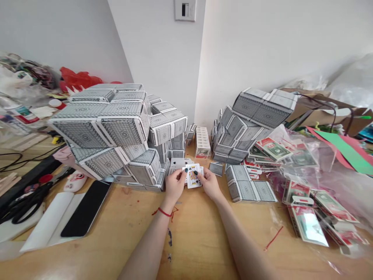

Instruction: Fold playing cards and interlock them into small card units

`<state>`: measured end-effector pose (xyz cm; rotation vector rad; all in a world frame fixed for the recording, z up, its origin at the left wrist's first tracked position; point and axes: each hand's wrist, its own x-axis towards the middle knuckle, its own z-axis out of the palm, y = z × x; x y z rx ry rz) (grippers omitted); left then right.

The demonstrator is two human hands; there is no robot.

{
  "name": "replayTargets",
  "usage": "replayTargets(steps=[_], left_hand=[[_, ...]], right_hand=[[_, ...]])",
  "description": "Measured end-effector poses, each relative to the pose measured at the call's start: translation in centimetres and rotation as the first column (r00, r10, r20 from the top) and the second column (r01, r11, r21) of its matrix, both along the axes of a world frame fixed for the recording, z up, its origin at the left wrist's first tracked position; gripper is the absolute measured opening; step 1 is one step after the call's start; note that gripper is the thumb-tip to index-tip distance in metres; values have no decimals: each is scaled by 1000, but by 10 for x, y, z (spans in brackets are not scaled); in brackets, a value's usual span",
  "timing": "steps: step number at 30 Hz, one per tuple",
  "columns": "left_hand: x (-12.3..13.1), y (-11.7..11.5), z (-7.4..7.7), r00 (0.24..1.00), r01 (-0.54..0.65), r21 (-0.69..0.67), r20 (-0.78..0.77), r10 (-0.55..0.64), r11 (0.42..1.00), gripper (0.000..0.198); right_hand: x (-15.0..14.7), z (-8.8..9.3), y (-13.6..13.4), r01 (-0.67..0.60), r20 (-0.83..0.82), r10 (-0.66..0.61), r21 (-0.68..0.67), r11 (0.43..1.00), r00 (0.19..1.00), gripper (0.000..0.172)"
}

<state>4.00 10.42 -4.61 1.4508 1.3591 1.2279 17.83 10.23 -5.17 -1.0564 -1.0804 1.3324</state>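
Both my hands meet at the middle of a wooden table (204, 241), holding a small fan of playing cards (192, 175) with a face card on top. My left hand (175, 184) pinches the left edge of the cards. A red thread is tied around that wrist. My right hand (210, 183) grips the right edge, its fingertips on the top card. More loose cards (178, 163) lie just behind the hands.
A big heap of grey patterned card boxes (116, 132) stands at the left, a smaller heap (250, 116) at the right. Red-and-green packs in plastic (309, 202) lie at the right. A black phone (86, 208) and scissors (26, 202) lie at the left.
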Motion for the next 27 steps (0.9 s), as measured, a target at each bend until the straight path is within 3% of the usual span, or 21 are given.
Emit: replayTargets(steps=[9, 17, 23, 27], left_hand=[[13, -8, 4, 993, 94, -63, 84, -88, 994, 25], [49, -18, -7, 985, 97, -72, 153, -85, 993, 24], [60, -2, -7, 993, 88, -17, 84, -87, 996, 23], [53, 4, -5, 981, 175, -34, 87, -171, 984, 27]], right_hand=[[11, -2, -11, 12, -21, -13, -59, 998, 1000, 35], [47, -3, -20, -62, -106, 46, -160, 985, 993, 36], [49, -7, -14, 118, -115, -129, -103, 988, 985, 39], [42, -8, -11, 167, -47, -171, -80, 983, 984, 35]])
